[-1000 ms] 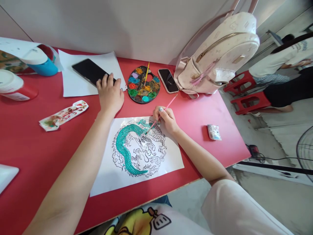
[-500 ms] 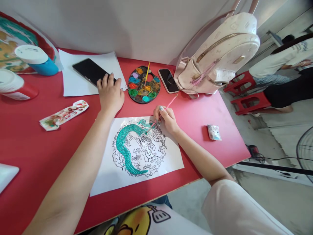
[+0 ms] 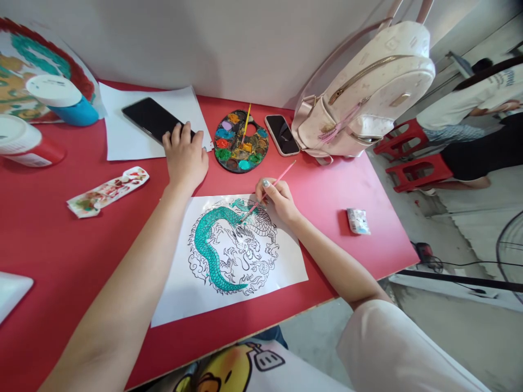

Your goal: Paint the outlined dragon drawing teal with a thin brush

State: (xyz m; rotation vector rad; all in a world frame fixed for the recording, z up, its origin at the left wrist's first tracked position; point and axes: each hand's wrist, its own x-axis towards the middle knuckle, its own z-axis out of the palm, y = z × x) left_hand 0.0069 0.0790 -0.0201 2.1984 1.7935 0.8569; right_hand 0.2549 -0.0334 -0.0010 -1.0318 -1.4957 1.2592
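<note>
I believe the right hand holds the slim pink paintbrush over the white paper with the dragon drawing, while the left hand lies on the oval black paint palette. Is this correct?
Not fully: the left hand has its fingers on the flat black rectangular phone, as the head view shows. The right hand does hold the slim pink paintbrush over the white paper.

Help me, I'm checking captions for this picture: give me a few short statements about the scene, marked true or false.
1. The right hand holds a pink brush. True.
2. The left hand holds a yellow brush. False: the yellow brush lies on the palette.
3. The painted part of the dragon is red. False: it is teal.
4. The smaller phone lies between the palette and the backpack. True.
5. The left hand overlaps one end of the black phone. True.
</note>
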